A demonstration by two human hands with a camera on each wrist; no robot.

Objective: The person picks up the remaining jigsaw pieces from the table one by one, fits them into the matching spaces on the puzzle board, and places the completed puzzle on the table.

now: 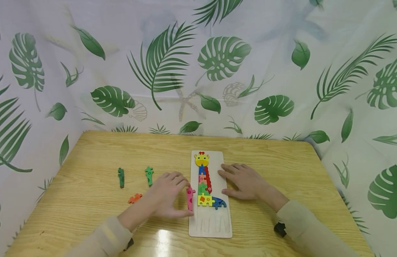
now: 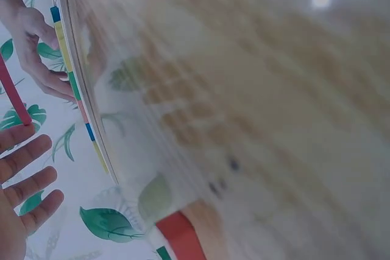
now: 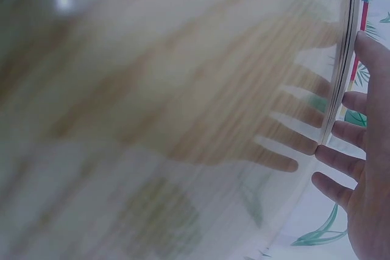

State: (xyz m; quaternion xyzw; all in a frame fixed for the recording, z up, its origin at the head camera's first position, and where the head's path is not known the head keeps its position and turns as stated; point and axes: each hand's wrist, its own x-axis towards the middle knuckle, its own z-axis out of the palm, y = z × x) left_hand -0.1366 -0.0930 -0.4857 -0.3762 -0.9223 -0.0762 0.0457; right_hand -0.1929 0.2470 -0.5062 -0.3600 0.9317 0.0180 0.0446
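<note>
A pale wooden puzzle board point(image 1: 214, 225) lies upright on the table, with a giraffe's yellow head point(image 1: 202, 159), neck pieces and body pieces set in it. Leg-shaped outlines show bare at its lower end. Between thumb and fingers, my left hand point(image 1: 167, 194) pinches a pink puzzle piece point(image 1: 190, 199) at the board's left edge; in the left wrist view the piece point(image 2: 13, 92) is seen edge-on. My right hand point(image 1: 241, 181) rests with spread fingers on the board's right edge, and the right wrist view shows those fingers point(image 3: 338, 162) beside the board's side.
Left of the board lie a dark green piece point(image 1: 121, 177), a lighter green piece point(image 1: 149, 175) and an orange piece point(image 1: 135, 198) on the wooden table point(image 1: 266, 228). A leaf-printed cloth point(image 1: 172, 117) hangs behind the table and at both sides.
</note>
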